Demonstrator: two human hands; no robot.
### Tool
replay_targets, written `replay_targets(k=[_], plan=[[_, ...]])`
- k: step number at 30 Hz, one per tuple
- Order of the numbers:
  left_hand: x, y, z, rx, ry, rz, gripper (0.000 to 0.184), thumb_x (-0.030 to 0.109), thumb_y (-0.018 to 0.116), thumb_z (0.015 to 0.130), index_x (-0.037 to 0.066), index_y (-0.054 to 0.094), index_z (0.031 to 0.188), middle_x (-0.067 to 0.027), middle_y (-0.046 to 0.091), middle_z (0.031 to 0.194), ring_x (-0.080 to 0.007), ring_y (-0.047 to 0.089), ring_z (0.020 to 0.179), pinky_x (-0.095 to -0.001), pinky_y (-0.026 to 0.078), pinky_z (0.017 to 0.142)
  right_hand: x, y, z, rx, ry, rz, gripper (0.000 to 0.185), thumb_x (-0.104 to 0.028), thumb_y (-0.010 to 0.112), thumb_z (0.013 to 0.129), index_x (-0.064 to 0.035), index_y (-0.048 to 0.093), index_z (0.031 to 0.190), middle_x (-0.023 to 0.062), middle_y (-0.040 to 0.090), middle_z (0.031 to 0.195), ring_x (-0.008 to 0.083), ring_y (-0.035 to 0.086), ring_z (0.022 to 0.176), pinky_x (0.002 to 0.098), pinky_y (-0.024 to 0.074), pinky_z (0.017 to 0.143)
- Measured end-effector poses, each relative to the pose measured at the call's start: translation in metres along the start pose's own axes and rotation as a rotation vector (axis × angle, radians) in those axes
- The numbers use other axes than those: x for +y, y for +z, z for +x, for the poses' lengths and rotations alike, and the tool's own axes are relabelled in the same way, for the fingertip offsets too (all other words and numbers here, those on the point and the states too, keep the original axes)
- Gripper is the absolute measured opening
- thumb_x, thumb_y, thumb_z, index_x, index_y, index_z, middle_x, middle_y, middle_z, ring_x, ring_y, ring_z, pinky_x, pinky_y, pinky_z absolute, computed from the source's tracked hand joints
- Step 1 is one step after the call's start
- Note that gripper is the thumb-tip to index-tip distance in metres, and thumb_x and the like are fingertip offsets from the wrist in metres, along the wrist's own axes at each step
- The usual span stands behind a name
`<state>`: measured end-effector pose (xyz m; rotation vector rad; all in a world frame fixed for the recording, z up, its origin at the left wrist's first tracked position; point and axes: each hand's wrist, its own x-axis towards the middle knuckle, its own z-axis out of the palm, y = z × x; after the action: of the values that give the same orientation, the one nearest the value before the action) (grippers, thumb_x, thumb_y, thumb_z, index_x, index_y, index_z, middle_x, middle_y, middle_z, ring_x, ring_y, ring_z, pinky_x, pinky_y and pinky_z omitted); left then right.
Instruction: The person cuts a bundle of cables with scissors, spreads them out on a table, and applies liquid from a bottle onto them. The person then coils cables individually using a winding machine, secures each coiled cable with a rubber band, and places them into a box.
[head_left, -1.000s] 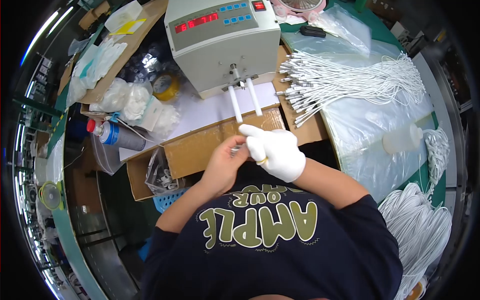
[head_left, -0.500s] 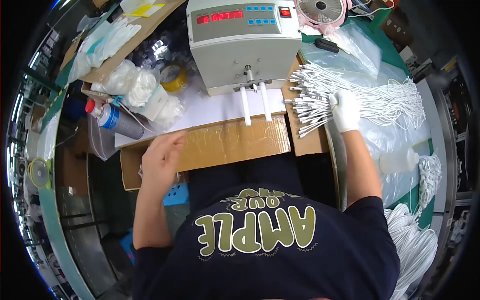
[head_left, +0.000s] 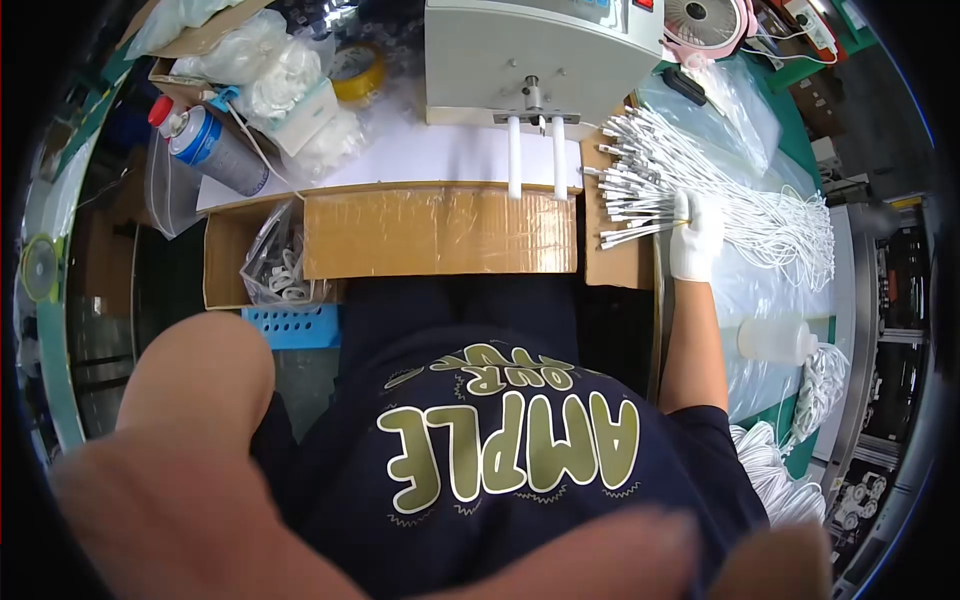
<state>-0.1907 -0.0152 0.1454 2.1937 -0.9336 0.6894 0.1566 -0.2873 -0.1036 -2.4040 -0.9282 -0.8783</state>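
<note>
My right hand [head_left: 697,240] wears a white glove and lies at the near side of a spread bundle of white cables [head_left: 765,215], its fingers closed on some of them close to their connector ends. My bare left hand [head_left: 590,560] is raised very near the camera across the bottom of the view. It is large and blurred, and its grip cannot be made out. Ahead stands a grey machine [head_left: 540,65] with two white rods [head_left: 515,158] pointing toward me.
A cardboard box [head_left: 440,232] lies before the machine, with a bag of small white parts [head_left: 285,265] at its left. Further left are a spray can [head_left: 215,150] and yellow tape [head_left: 357,73]. A pink fan [head_left: 702,22] and a translucent bottle [head_left: 775,341] are at the right.
My right hand has gone from beside my left hand to the cable bundle. My left hand moved left, then up close to the camera. The view has shifted.
</note>
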Motion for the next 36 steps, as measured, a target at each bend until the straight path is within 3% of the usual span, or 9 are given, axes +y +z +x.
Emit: replay_targets(k=[11,16,20,24,27,31,34,35,36], plan=[[0.017,-0.043,-0.043,0.451,0.103,0.164,0.026,0.027,0.046,0.098,0.013,0.058,0.116,0.0,0.065,0.103,-0.0127,0.063,0.088,-0.0277,0.051,0.071,-0.003,-0.014,-0.001,-0.053,0.021,-0.033,0.012,-0.019,0.065,0.088,-0.0078,0.067,0.093,0.0128,0.064,0.086,0.0305,0.06,0.085,0.0394,0.0467,0.078],[-0.071,0.03,-0.082,0.752,-0.619,0.375,0.029,0.024,0.049,0.094,0.004,0.069,0.091,-0.0128,0.067,0.085,-0.0272,0.062,0.075,-0.0381,0.048,0.072,-0.012,-0.007,0.001,-0.099,0.009,-0.044,0.015,-0.021,0.066,0.087,-0.0083,0.067,0.095,0.014,0.064,0.086,0.0325,0.059,0.086,0.0403,0.0459,0.08],[-0.254,0.083,-0.121,0.623,-1.106,0.097,0.027,0.012,0.05,0.095,0.003,0.058,0.119,-0.0135,0.068,0.083,-0.0216,0.066,0.08,-0.0328,0.051,0.075,-0.014,-0.004,0.0,-0.058,0.032,0.005,0.016,-0.022,0.065,0.087,-0.0076,0.067,0.094,0.0143,0.063,0.085,0.0335,0.059,0.083,0.0406,0.0459,0.08],[-0.349,0.137,-0.157,0.256,-0.836,0.645,0.029,0.007,0.047,0.088,0.003,0.061,0.114,-0.0158,0.061,0.116,-0.0316,0.058,0.108,-0.0403,0.047,0.092,-0.012,0.001,0.0,-0.083,0.037,-0.012,0.013,-0.019,0.064,0.088,-0.0061,0.066,0.09,0.0144,0.061,0.082,0.0334,0.058,0.08,0.0414,0.0458,0.077],[-0.363,0.141,-0.172,0.0,-0.766,0.748,0.023,0.009,0.052,0.083,0.004,0.064,0.102,-0.0139,0.06,0.119,-0.0311,0.051,0.117,-0.0401,0.044,0.098,-0.009,0.001,-0.001,-0.078,0.051,0.021,0.013,-0.018,0.064,0.088,-0.0054,0.066,0.088,0.014,0.061,0.081,0.0328,0.058,0.078,0.0416,0.0464,0.074],[-0.304,0.145,-0.172,0.056,-0.857,0.691,0.026,0.017,0.063,0.082,0.002,0.066,0.103,-0.0142,0.059,0.122,-0.0299,0.053,0.113,-0.0405,0.043,0.096,-0.008,0.004,-0.002,-0.048,0.042,-0.002,0.019,-0.021,0.062,0.09,-0.0032,0.066,0.091,0.0137,0.063,0.085,0.0296,0.058,0.075,0.0392,0.0468,0.074],[-0.275,0.153,-0.181,0.121,-0.849,0.738,0.031,0.025,0.068,0.079,0.005,0.067,0.102,-0.0093,0.059,0.119,-0.0266,0.052,0.11,-0.0399,0.043,0.092,-0.02,0.017,-0.001,0.109,0.579,0.497,0.025,-0.025,0.058,0.094,-0.001,0.065,0.095,0.011,0.064,0.087,0.0226,0.059,0.076,0.0377,0.0466,0.074],[-0.267,0.152,-0.181,0.132,-0.826,0.774,0.033,0.026,0.069,0.078,0.005,0.067,0.104,-0.0083,0.06,0.115,-0.0261,0.052,0.108,-0.0392,0.043,0.091,-0.033,0.009,0.004,0.079,0.965,1.148,0.03,-0.027,0.054,0.096,0.0004,0.065,0.099,0.0092,0.064,0.09,0.0182,0.059,0.082,0.0353,0.0469,0.077],[-0.26,0.151,-0.177,0.146,-0.801,0.806,0.035,0.027,0.07,0.078,0.005,0.067,0.106,-0.0072,0.061,0.112,-0.0257,0.053,0.106,-0.0385,0.043,0.089,-0.061,-0.012,0.011,-0.011,0.713,0.946,0.029,-0.026,0.054,0.096,0.0001,0.065,0.099,0.009,0.064,0.091,0.018,0.059,0.084,0.0346,0.0471,0.077]])
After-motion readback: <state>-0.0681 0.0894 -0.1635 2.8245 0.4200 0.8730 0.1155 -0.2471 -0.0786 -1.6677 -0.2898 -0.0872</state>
